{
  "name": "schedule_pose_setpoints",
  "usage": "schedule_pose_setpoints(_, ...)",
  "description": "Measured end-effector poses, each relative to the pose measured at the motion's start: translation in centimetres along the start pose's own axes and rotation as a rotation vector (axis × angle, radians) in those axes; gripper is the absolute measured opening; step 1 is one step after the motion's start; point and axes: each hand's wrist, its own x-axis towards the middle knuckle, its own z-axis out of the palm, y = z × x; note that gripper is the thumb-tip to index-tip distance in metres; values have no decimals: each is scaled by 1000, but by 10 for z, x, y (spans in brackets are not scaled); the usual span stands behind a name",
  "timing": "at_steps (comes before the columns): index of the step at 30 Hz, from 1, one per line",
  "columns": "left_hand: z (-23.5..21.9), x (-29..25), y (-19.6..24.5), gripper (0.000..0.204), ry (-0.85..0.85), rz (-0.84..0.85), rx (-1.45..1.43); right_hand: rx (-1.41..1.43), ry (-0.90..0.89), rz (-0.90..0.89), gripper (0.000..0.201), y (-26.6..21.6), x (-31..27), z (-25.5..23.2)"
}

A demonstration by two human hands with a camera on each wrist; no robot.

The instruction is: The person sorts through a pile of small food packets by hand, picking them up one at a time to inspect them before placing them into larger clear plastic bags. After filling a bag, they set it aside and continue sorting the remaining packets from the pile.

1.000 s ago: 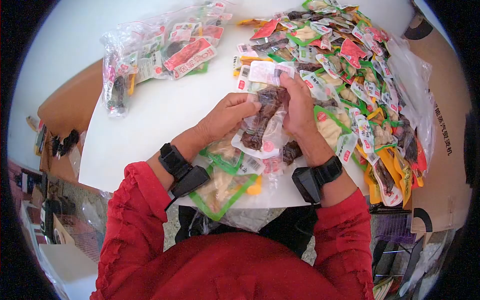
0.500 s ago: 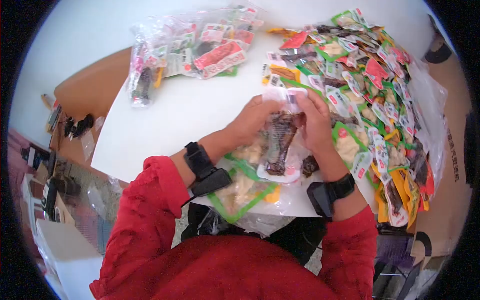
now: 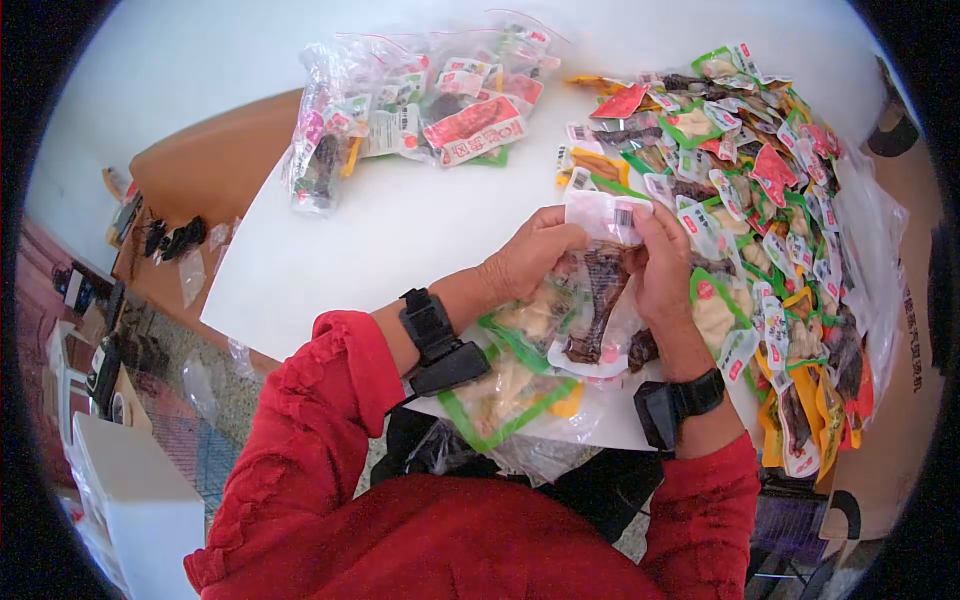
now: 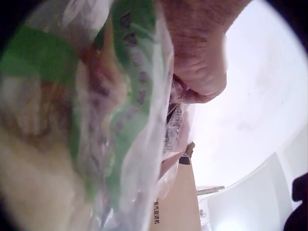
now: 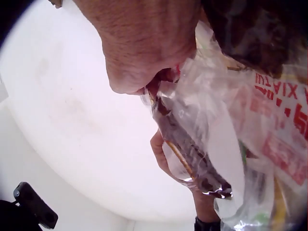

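A clear sealed packet of dark brown meat [image 3: 603, 300] is held up in both hands over the near part of the table. My left hand [image 3: 540, 255] pinches its upper left side, thumb near the white label end [image 3: 600, 212]. On the upper right side, my right hand [image 3: 664, 265] grips the same packet. In the right wrist view the dark meat [image 5: 187, 144] shows edge-on through the wrap. Beneath the hands lie green-edged packets [image 3: 510, 400] of pale food, one of which, a green-bordered packet [image 4: 130, 96], fills much of the left wrist view.
A large heap of mixed food packets [image 3: 740, 190] covers the right side of the white table [image 3: 330, 260]. At the back left lies a clear zip bag [image 3: 400, 130] with several packets inside. Cardboard [image 3: 890, 430] stands at the right edge, and clear plastic [image 3: 870, 220] lies beside the heap.
The head view has shifted, so the table sits further right and lower. My left hand has moved from the packet's middle toward its label end; both hands still hold it.
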Motion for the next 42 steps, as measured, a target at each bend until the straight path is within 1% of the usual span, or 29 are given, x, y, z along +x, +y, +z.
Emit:
schedule_pose_setpoints(2, -1, 1, -1, 17, -25, 14, -30, -29, 0, 0, 15, -1, 0, 0)
schedule_pose_setpoints(4, 3, -2, 5, 17, -38, -32, -74, -35, 85, -39, 15, 0, 0, 0)
schedule_pose_setpoints(5, 4, -2, 5, 17, -39, -33, -72, -33, 86, -39, 15, 0, 0, -1)
schedule_pose_setpoints(7, 7, 0, 4, 19, -96, -27, -80, -37, 159, -84, 15, 1, 1, -3)
schedule_pose_setpoints(10, 5, 1, 3, 22, -137, -53, -18, -16, 119, -120, 15, 1, 4, -6)
schedule_pose_setpoints(11, 5, 1, 3, 22, -135, -53, -18, -16, 118, -119, 15, 0, 4, -4)
schedule_pose_setpoints(13, 4, 0, 2, 21, -172, -36, -60, 39, 191, -72, 13, -2, 2, 2)
schedule_pose_setpoints(16, 5, -1, 3, 21, -159, -35, -42, 34, 233, -54, 11, -1, 2, 4)
schedule_pose_setpoints(20, 4, -1, 1, 20, -140, -30, -38, 29, 200, -65, 11, -1, 2, 2)
schedule_pose_setpoints(22, 2, 0, 1, 21, -166, -36, 19, 33, 151, -80, 11, 0, 2, 0)
schedule_pose_setpoints(25, 4, -1, 1, 21, -151, -41, -3, 31, 124, -96, 11, 1, 3, -1)
schedule_pose_setpoints(29, 7, -3, 4, 21, -134, -35, -13, 29, 129, -89, 11, 2, 2, -1)
schedule_pose_setpoints(35, 2, 2, -1, 21, -187, -18, 3, 28, 121, -66, 10, 3, 4, -3)
schedule_pose_setpoints(37, 2, 2, -2, 27, -193, 1, 28, 8, 159, -58, 11, 3, 4, -2)
schedule_pose_setpoints(40, 3, 1, -1, 31, -200, -12, 68, 7, 165, -51, 12, 2, 4, -3)
schedule_pose_setpoints(42, 4, 1, -3, 29, -215, -5, 100, 7, 159, -60, 13, 3, 5, -6)
